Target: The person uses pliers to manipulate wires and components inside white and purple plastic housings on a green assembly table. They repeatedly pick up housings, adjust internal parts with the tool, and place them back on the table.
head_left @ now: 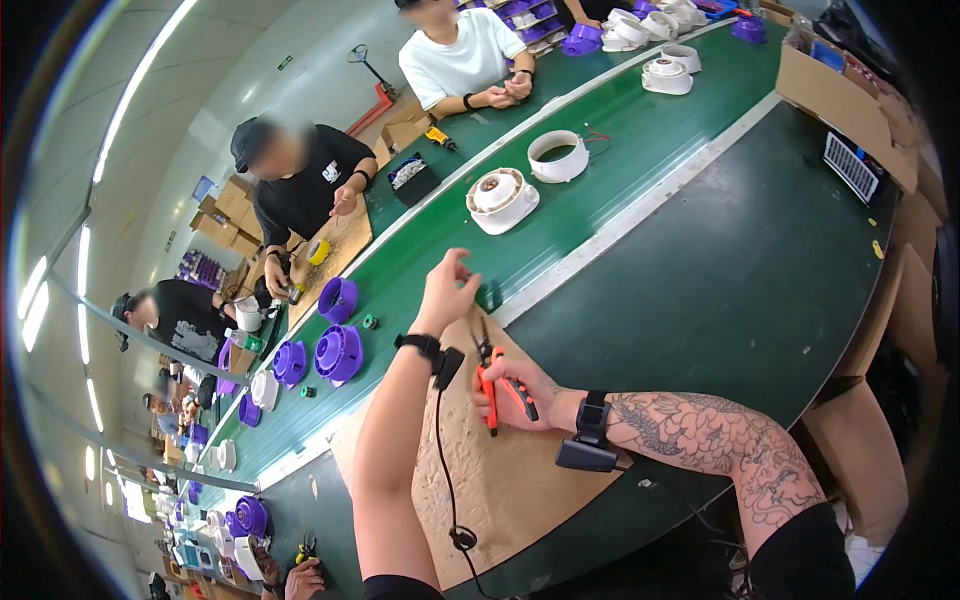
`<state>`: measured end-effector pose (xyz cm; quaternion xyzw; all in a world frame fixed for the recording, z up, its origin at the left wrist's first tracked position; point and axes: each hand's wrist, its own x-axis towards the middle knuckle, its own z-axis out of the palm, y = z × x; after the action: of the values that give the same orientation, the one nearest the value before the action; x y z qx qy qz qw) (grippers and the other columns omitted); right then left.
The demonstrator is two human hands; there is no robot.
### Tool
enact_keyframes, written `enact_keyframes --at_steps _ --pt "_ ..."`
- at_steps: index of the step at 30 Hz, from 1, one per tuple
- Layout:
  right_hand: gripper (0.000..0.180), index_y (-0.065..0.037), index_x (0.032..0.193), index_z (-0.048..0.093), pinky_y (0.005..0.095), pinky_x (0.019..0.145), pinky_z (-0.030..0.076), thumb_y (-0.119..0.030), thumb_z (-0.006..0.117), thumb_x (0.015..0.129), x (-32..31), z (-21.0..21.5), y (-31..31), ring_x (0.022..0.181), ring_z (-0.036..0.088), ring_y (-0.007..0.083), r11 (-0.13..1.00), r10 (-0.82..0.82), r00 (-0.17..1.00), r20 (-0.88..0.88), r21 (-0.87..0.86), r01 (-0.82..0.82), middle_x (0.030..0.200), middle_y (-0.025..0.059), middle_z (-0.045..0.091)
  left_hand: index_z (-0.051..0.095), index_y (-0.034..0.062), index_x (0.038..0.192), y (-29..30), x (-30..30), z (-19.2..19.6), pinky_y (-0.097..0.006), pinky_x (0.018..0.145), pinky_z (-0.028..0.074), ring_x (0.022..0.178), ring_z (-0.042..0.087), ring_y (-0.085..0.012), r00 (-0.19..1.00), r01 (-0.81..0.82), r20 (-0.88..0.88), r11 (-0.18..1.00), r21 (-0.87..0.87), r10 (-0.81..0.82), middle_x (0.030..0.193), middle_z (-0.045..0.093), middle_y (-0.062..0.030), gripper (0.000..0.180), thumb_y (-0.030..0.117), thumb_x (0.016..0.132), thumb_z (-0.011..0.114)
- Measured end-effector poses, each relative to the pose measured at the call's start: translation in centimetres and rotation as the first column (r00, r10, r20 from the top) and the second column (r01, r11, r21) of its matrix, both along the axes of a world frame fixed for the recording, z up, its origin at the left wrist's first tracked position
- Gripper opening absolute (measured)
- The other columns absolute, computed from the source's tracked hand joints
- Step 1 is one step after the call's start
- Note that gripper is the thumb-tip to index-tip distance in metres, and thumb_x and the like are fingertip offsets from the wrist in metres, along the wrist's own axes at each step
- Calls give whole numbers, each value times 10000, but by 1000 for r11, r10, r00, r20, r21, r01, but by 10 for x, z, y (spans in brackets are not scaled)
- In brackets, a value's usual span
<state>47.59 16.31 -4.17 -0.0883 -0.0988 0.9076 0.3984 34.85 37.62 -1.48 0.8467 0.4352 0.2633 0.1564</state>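
Pliers [503,385], red-orange handles, gripped in right hand [520,392], tips up, over brown board [500,480] on bench [740,280]. Left hand [447,290] raised just above/left of plier tips, fingers pinched narrow; can't tell if holding anything. White round housing [501,199] on green belt [620,140] beyond; purple housings [338,352] to left.

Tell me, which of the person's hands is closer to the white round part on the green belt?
Left. The left hand is raised just short of the white round part on the belt. The right hand, gripping orange pliers, sits lower over the brown board.
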Motion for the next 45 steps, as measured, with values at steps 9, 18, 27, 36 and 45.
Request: enact_keyframes --at_steps 9,18,27,36,45 --pt "212 -115 883 565 348 810 403 -325 592 885 0 -15 7 758 482 173 987 74 996 -41 146 -67 781 12 507 474 38 1345 75 74 -21 -482 842 568 902 720 -388 968 -246 -31 965 95 250 933 734 -188 677 261 801 810" --pt "208 -119 883 543 359 834 421 -320 594 877 1 -15 10 791 495 176 992 87 994 -72 101 -80 797 8 499 609 54 1104 89 45 -35 -440 832 566 916 730 -317 958 -287 47 946 150 284 963 744 -166 411 303 844 807" --pt "194 -134 884 527 362 841 413 -312 606 868 5 -18 12 803 507 162 985 106 993 -53 145 -97 807 5 502 647 -28 788 101 53 -32 -319 573 530 641 646 -179 567 -321 453 691 -648 688 799 679 -117 357 299 846 782" --pt "183 -136 891 530 368 840 417 -295 616 868 1 -19 11 803 514 156 991 73 996 -59 119 -65 808 -16 506 663 -58 843 117 57 -34 -340 589 456 707 620 -181 506 -469 428 655 -592 749 819 657 -106 249 110 719 799" --pt "224 -101 902 544 365 844 429 -307 619 857 3 -19 13 794 507 188 991 87 996 -36 101 -83 794 29 506 618 17 819 92 38 -20 -291 714 430 797 544 -156 637 6 474 612 -791 607 843 576 -40 93 -54 761 633"
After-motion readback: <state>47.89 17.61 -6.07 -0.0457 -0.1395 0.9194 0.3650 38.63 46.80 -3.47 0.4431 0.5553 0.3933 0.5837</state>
